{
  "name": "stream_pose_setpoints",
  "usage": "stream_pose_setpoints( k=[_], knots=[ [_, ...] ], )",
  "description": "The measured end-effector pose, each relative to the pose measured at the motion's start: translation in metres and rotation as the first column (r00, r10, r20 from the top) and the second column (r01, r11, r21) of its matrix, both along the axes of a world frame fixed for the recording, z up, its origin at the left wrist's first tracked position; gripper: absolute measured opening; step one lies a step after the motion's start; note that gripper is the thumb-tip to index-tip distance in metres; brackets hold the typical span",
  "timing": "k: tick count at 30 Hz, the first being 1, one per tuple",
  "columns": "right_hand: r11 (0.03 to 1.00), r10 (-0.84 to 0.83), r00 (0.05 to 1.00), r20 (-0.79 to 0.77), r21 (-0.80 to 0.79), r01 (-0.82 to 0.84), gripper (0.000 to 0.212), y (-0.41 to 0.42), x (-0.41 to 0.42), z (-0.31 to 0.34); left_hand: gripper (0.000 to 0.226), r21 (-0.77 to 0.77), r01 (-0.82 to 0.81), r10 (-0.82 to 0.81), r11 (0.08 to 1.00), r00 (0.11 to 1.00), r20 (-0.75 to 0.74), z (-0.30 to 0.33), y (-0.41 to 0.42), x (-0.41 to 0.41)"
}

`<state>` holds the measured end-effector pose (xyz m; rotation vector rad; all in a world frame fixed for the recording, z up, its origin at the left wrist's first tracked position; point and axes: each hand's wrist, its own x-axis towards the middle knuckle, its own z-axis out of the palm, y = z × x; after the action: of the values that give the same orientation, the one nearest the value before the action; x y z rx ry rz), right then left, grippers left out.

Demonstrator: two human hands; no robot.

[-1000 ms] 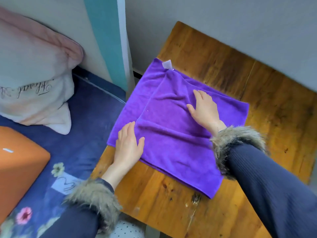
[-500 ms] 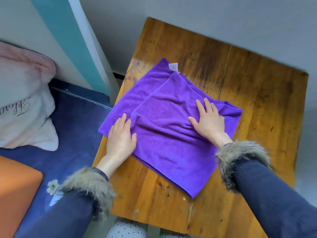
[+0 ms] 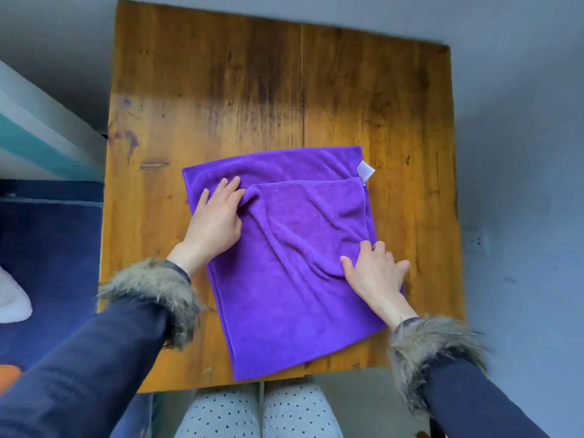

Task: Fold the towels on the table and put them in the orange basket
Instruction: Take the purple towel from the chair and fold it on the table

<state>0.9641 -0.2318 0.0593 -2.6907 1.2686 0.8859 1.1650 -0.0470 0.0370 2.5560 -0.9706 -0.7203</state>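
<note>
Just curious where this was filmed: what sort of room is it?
Probably a home, perhaps a bedroom: a worn wooden table against a plain wall, a blue carpet, and dotted pyjama-like trousers.

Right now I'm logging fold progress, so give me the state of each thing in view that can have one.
purple towel: partly folded, upper layer wrinkled, flat on the table, not yet in any basket
white tag: exposed at the towel's far right corner
left hand: open, fingers pressing the towel's left side
right hand: open, resting on the towel's right edge
wooden table: upright, bearing the towel
</note>
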Motion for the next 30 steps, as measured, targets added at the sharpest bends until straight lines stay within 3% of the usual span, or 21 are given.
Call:
stream_pose_setpoints(
  k=[5, 8, 12, 14, 16, 20, 22, 25, 27, 30],
  knots=[
    [0.99, -0.135, 0.976, 0.172, 0.054, 0.127, 0.043, -0.034, 0.005, -0.002, 0.036, 0.001, -0.108, 0.108, 0.994, 0.989, 0.105, 0.0, -0.004, -0.011],
    [0.944, -0.316, 0.868, 0.384, 0.218, 0.247, 0.034, -0.054, 0.029, -0.005, 0.033, 0.048, -0.181, 0.17, 0.982, 0.968, 0.186, 0.002, 0.006, -0.006],
    [0.889, -0.422, 0.8, 0.426, 0.369, 0.272, 0.031, -0.072, 0.061, -0.01, 0.031, 0.095, -0.207, 0.183, 0.974, 0.959, 0.215, 0.007, 0.022, 0.007],
    [0.867, -0.456, 0.777, 0.434, 0.413, 0.279, 0.026, -0.08, 0.072, -0.012, 0.025, 0.146, -0.191, 0.164, 0.971, 0.97, 0.181, 0.012, 0.027, 0.014],
    [0.815, -0.539, 0.695, 0.477, 0.505, 0.286, 0.016, -0.087, 0.078, -0.012, 0.019, 0.146, -0.188, 0.173, 0.971, 0.979, 0.112, 0.017, 0.031, 0.021],
    [0.731, -0.649, 0.527, 0.549, 0.642, 0.232, 0.01, -0.093, 0.073, -0.003, 0.014, -0.058, -0.317, 0.316, 0.947, 0.949, -0.013, 0.028, 0.032, 0.024],
    [0.719, -0.667, 0.456, 0.59, 0.669, 0.186, 0.008, -0.095, 0.067, 0.003, 0.012, -0.202, -0.511, 0.449, 0.836, 0.847, -0.286, 0.037, 0.033, 0.021],
    [0.704, -0.7, 0.302, 0.647, 0.696, 0.14, 0.015, -0.101, 0.066, 0.016, 0.01, -0.297, -0.779, 0.441, 0.553, 0.576, -0.689, 0.051, 0.032, 0.018],
    [0.709, -0.701, 0.226, 0.676, 0.696, 0.116, 0.024, -0.106, 0.072, 0.024, 0.011, -0.301, -0.853, 0.368, 0.426, 0.468, -0.804, 0.057, 0.032, 0.019],
    [0.701, -0.713, 0.129, 0.689, 0.707, 0.098, 0.022, -0.113, 0.086, 0.028, 0.016, -0.331, -0.879, 0.317, 0.344, 0.44, -0.84, 0.059, 0.032, 0.026]
  ],
)
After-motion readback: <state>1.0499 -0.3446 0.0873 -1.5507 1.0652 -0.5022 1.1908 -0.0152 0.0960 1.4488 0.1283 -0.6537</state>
